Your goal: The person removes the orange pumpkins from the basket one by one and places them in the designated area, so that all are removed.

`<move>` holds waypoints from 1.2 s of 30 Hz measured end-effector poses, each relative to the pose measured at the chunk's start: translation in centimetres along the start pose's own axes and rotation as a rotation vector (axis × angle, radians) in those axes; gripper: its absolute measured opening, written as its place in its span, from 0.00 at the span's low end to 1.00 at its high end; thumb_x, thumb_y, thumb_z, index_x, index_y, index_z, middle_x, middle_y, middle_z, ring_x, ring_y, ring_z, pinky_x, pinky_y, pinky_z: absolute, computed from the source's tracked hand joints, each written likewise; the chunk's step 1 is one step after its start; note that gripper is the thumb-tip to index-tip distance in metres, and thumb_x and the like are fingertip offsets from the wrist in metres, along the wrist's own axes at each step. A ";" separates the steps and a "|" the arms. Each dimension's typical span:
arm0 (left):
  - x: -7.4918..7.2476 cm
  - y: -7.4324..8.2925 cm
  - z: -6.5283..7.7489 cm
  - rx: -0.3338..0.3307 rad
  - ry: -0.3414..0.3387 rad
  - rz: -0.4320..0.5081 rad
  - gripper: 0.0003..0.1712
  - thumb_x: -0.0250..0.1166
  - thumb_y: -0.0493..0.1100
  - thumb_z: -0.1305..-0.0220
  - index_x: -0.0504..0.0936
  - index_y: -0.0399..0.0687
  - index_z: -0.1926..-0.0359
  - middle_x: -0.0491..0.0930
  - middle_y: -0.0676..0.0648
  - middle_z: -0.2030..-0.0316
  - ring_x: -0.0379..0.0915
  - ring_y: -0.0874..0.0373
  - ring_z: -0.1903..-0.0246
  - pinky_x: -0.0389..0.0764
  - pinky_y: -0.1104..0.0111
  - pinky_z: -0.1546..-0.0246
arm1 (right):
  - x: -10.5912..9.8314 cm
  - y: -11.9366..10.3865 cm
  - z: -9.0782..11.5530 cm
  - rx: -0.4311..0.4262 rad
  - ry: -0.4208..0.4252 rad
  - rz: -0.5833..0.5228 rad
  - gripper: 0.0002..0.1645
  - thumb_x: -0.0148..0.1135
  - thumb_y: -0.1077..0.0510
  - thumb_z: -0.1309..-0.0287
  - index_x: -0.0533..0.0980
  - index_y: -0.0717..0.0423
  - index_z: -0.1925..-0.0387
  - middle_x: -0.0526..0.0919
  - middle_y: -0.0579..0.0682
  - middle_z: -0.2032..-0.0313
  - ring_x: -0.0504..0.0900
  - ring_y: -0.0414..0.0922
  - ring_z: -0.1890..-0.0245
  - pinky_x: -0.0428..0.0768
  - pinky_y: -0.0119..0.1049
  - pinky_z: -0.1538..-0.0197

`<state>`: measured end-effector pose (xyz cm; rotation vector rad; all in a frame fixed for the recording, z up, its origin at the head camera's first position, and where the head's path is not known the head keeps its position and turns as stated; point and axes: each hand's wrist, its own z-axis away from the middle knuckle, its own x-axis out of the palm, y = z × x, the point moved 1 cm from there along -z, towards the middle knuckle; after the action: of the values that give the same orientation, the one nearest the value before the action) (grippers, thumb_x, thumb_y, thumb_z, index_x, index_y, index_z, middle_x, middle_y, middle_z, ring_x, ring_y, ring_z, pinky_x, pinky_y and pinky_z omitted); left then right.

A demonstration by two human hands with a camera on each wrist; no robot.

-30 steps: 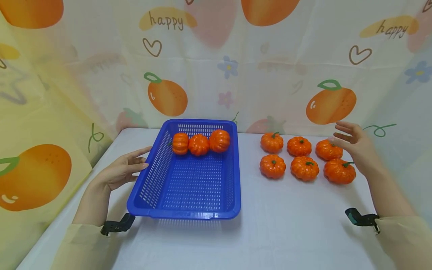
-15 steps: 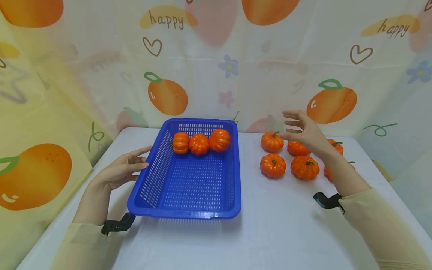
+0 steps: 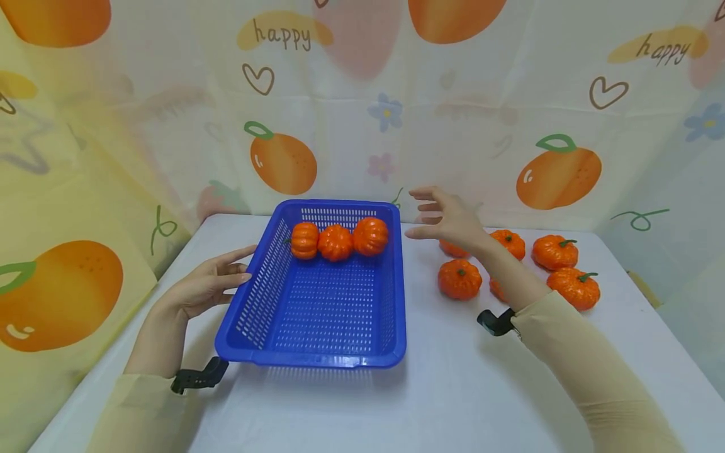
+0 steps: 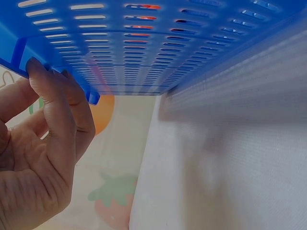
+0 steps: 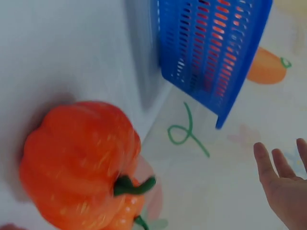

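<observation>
My left hand (image 3: 206, 283) holds the left rim of a blue plastic basket (image 3: 310, 360), as the left wrist view also shows with the fingers (image 4: 55, 103) bent up at the rim. Three small orange pumpkins (image 3: 335, 243) sit in a row at the basket's far end. My right hand (image 3: 450, 220) is in the air just right of the basket's far corner, fingers spread and nothing in them. Below it, partly hidden by the hand, is an orange pumpkin (image 3: 454, 249). In the right wrist view, a glossy pumpkin (image 5: 79, 163) with a green stem lies near.
Right of the basket, several pumpkins stand in two rows on the white table (image 3: 453, 390), among them one at front left (image 3: 459, 279) and one at front right (image 3: 574, 289). My right forearm covers part of another. A printed curtain (image 3: 340, 145) hangs behind.
My right hand has moved left from above the rightmost pumpkins, across the rows, to beside the basket. The left hand and basket have stayed put.
</observation>
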<state>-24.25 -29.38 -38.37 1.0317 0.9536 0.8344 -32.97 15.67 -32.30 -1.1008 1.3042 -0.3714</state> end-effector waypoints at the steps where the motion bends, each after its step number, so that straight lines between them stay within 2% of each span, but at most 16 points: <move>1: 0.0 0.0 0.0 -0.002 0.000 0.000 0.42 0.57 0.43 0.27 0.45 0.48 0.21 0.78 0.57 0.60 0.78 0.63 0.59 0.81 0.62 0.54 | 0.5 -0.2 -0.3 -0.004 -0.003 0.014 0.48 0.73 0.49 0.48 0.60 0.44 0.28 0.64 0.52 0.28 0.69 0.58 0.30 0.73 0.58 0.34; 12: -0.1 -0.3 0.1 0.006 -0.001 0.006 0.42 0.57 0.43 0.27 0.44 0.48 0.21 0.78 0.57 0.59 0.78 0.63 0.59 0.82 0.62 0.54 | 5.0 -1.1 -3.8 -0.013 -0.078 0.007 0.50 0.73 0.50 0.50 0.60 0.51 0.28 0.62 0.57 0.28 0.65 0.61 0.29 0.72 0.57 0.32; 23: 0.1 -0.2 0.2 0.014 -0.014 0.011 0.42 0.56 0.43 0.27 0.44 0.48 0.21 0.78 0.57 0.59 0.79 0.63 0.59 0.82 0.63 0.53 | 7.6 -1.0 -5.9 -0.032 -0.045 0.145 0.52 0.76 0.51 0.55 0.61 0.52 0.29 0.66 0.57 0.30 0.67 0.59 0.30 0.71 0.58 0.32; 30: 0.0 -0.2 0.2 0.010 -0.019 0.010 0.42 0.56 0.43 0.27 0.43 0.48 0.21 0.78 0.57 0.59 0.79 0.63 0.59 0.82 0.62 0.53 | 8.3 -0.9 -6.8 -0.050 -0.036 0.269 0.53 0.78 0.52 0.58 0.64 0.53 0.30 0.66 0.58 0.31 0.64 0.57 0.30 0.64 0.59 0.27; 36: 0.0 -0.2 0.1 0.012 -0.019 0.007 0.42 0.56 0.43 0.27 0.43 0.48 0.21 0.79 0.57 0.58 0.79 0.63 0.59 0.82 0.62 0.53 | 8.6 -0.7 -7.2 -0.044 -0.037 0.408 0.53 0.81 0.54 0.61 0.65 0.53 0.32 0.67 0.62 0.32 0.66 0.59 0.31 0.67 0.59 0.29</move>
<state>-24.08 -29.46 -38.57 1.0527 0.9405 0.8243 -36.69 5.62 -35.81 -0.8455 1.4693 -0.0189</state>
